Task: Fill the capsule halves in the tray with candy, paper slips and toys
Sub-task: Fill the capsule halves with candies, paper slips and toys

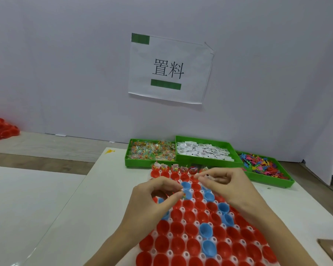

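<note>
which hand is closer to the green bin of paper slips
Right. The right hand is just in front of the slip bin, near its front wall. The left hand is lower and further left, over the capsule tray.

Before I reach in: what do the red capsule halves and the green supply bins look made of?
Red capsule halves: likely thin moulded plastic, glossy, with light glinting off their smooth bowls. Green supply bins: apparently rigid plastic, duller, with straight moulded walls and a perforated floor showing in the candy one.
</note>
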Demonstrator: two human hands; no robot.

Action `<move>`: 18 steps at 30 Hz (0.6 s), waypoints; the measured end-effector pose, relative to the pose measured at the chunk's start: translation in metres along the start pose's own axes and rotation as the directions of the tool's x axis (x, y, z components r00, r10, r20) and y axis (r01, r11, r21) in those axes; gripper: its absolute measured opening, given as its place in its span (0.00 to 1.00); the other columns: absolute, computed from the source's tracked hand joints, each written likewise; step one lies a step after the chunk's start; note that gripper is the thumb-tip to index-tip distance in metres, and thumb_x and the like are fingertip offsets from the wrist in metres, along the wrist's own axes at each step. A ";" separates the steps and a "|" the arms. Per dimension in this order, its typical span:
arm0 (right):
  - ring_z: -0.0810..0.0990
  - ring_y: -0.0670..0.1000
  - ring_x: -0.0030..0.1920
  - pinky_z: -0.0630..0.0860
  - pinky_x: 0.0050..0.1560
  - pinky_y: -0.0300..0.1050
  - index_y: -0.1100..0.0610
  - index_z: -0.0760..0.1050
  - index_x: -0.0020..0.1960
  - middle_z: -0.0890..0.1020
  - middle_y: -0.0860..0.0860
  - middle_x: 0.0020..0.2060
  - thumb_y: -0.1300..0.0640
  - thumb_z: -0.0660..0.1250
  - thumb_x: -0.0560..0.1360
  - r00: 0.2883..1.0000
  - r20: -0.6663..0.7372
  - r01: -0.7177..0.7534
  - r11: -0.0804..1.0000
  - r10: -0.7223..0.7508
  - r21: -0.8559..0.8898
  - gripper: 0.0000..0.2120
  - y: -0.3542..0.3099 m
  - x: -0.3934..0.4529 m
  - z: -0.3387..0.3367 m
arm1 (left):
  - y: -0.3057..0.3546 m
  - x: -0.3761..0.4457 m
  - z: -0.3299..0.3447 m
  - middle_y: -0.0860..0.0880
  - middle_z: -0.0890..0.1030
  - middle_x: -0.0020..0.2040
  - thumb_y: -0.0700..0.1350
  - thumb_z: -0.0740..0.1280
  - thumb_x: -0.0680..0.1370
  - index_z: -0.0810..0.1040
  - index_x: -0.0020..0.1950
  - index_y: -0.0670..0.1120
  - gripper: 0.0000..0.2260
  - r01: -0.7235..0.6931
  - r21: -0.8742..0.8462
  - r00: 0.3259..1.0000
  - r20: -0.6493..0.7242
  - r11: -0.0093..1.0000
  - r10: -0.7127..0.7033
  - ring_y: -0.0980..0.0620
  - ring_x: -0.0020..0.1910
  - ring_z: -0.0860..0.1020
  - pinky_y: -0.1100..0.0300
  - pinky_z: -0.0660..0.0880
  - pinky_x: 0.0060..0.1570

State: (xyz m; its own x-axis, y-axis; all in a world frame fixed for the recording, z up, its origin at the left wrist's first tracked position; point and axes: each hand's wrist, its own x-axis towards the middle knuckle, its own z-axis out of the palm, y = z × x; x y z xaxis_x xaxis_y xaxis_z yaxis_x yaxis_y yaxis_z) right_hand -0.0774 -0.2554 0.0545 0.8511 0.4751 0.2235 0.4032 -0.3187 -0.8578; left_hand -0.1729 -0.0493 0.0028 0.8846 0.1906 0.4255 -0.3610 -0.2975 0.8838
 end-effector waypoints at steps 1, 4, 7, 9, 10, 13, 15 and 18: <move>0.86 0.45 0.44 0.82 0.47 0.37 0.43 0.87 0.48 0.87 0.46 0.43 0.50 0.77 0.73 1.000 0.029 0.006 0.999 -0.005 -0.032 0.05 -0.002 -0.007 0.002 | 0.001 -0.001 0.001 0.55 0.87 0.45 0.47 0.77 0.74 0.87 0.50 0.54 0.06 -0.004 -0.014 1.000 0.016 1.000 0.004 0.51 0.46 0.86 0.57 0.83 0.49; 0.82 0.45 0.39 0.79 0.42 0.37 0.46 0.85 0.46 0.85 0.47 0.39 0.52 0.80 0.70 0.999 -0.002 0.052 0.994 -0.053 -0.096 0.07 -0.003 -0.016 0.009 | 0.004 -0.004 0.006 0.54 0.87 0.45 0.47 0.78 0.73 0.86 0.50 0.53 0.07 -0.009 -0.058 0.998 0.055 0.998 0.012 0.51 0.47 0.86 0.60 0.82 0.49; 0.84 0.46 0.38 0.79 0.41 0.40 0.49 0.84 0.43 0.86 0.48 0.37 0.54 0.80 0.70 0.999 0.015 0.040 0.998 -0.040 -0.057 0.06 -0.001 -0.023 0.017 | 0.005 -0.006 0.009 0.54 0.87 0.46 0.48 0.78 0.74 0.86 0.49 0.53 0.06 -0.020 -0.035 0.997 0.077 0.999 0.023 0.51 0.47 0.86 0.62 0.82 0.48; 0.85 0.47 0.40 0.81 0.43 0.41 0.49 0.84 0.44 0.86 0.48 0.38 0.57 0.79 0.72 0.998 0.061 0.034 0.999 -0.032 -0.021 0.05 0.000 -0.027 0.018 | 0.005 -0.007 0.011 0.54 0.87 0.46 0.48 0.78 0.73 0.86 0.49 0.54 0.06 -0.009 -0.035 0.996 0.087 0.999 0.012 0.51 0.47 0.86 0.64 0.81 0.47; 0.86 0.47 0.41 0.82 0.45 0.40 0.50 0.84 0.45 0.86 0.48 0.39 0.59 0.77 0.74 0.996 0.086 0.034 0.999 -0.033 -0.005 0.05 0.000 -0.028 0.018 | 0.005 -0.007 0.012 0.54 0.87 0.47 0.48 0.78 0.73 0.86 0.49 0.54 0.06 0.001 -0.045 0.996 0.092 0.999 0.003 0.51 0.47 0.86 0.64 0.81 0.47; 0.87 0.48 0.47 0.81 0.53 0.39 0.52 0.85 0.51 0.87 0.48 0.44 0.62 0.72 0.78 0.985 0.164 0.043 0.999 -0.046 0.020 0.06 -0.002 -0.030 0.013 | 0.005 -0.007 0.012 0.53 0.86 0.47 0.48 0.78 0.72 0.86 0.48 0.54 0.06 -0.004 -0.042 0.998 0.065 0.999 0.007 0.50 0.47 0.86 0.62 0.82 0.47; 0.87 0.46 0.49 0.81 0.54 0.37 0.52 0.85 0.54 0.88 0.46 0.46 0.64 0.71 0.79 0.982 0.182 0.049 0.999 -0.050 0.012 0.09 -0.004 -0.031 0.012 | 0.004 -0.006 0.011 0.53 0.86 0.48 0.48 0.78 0.72 0.86 0.48 0.53 0.07 -0.031 -0.016 0.999 0.032 0.999 0.031 0.48 0.47 0.85 0.59 0.82 0.47; 0.86 0.44 0.47 0.82 0.51 0.38 0.48 0.84 0.58 0.87 0.42 0.45 0.65 0.72 0.78 0.988 0.122 0.110 0.989 -0.098 -0.097 0.15 -0.005 -0.034 0.013 | 0.004 -0.006 0.011 0.52 0.84 0.48 0.47 0.78 0.73 0.86 0.47 0.52 0.05 -0.119 0.046 0.992 0.037 0.992 0.118 0.46 0.47 0.84 0.58 0.81 0.46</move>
State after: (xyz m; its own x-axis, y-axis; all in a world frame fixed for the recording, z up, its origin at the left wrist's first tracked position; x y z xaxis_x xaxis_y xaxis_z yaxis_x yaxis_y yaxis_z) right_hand -0.1130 -0.2591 0.0453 0.7600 0.6007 0.2481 0.5251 -0.3424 -0.7791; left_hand -0.1766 -0.0621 0.0014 0.8462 0.1197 0.5193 -0.4502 -0.3609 0.8167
